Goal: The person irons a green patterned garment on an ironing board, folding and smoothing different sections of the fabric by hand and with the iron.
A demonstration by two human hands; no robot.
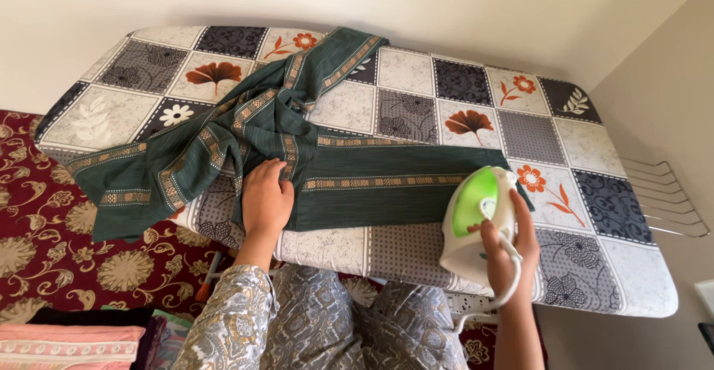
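1. We note the left hand (265, 199) lying flat, fingers spread and palm down, on the dark green cloth (349, 180). It grips nothing; we judge the flat press pins the cloth so that the smoothed stretch stays taut.
2. The right hand (508, 249) is wrapped around the handle of the white and green iron (476, 217). The iron rests at the right end of the flat stretch of cloth, its nose toward the far side; we judge this hold suits steering it along the fabric.
3. The cloth lies across the ironing board (416, 95). The right half is flat near the near edge; the left half is bunched and twisted, one banded end running to the far edge and another hanging off the near left corner.
4. The iron's white cord (508, 277) loops down past the right wrist, near the board's near edge.
5. A wire rest (669, 203) sticks out at the board's right end.
6. A red patterned carpet (44, 243) and folded pink fabric (67, 344) lie at near left.
7. Obstruction: the bunched folds just left of the left hand.
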